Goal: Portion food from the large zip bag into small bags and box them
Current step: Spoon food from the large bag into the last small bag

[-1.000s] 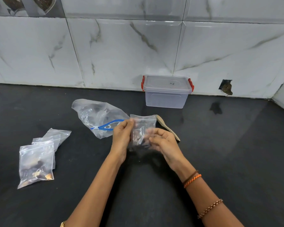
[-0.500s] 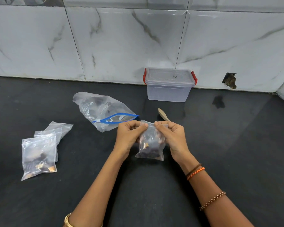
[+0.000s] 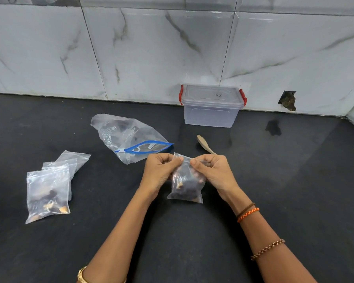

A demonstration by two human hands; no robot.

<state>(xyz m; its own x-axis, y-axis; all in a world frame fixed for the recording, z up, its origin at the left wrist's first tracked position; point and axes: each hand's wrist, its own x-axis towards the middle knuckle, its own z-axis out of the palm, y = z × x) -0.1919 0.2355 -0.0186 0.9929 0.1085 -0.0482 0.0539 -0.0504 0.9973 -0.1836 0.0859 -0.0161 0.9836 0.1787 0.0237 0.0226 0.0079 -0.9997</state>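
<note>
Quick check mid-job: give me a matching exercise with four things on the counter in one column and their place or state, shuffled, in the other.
Things:
1. plastic box
2. large zip bag
3. wooden spoon
4. small bag

Place or state:
A. pinched at the top by both hands
B. lid on, against the wall
C. lying between box and hands
D. blue zipper, lying on its side

Pairs: 1-B, 2-D, 3-C, 4-A
</note>
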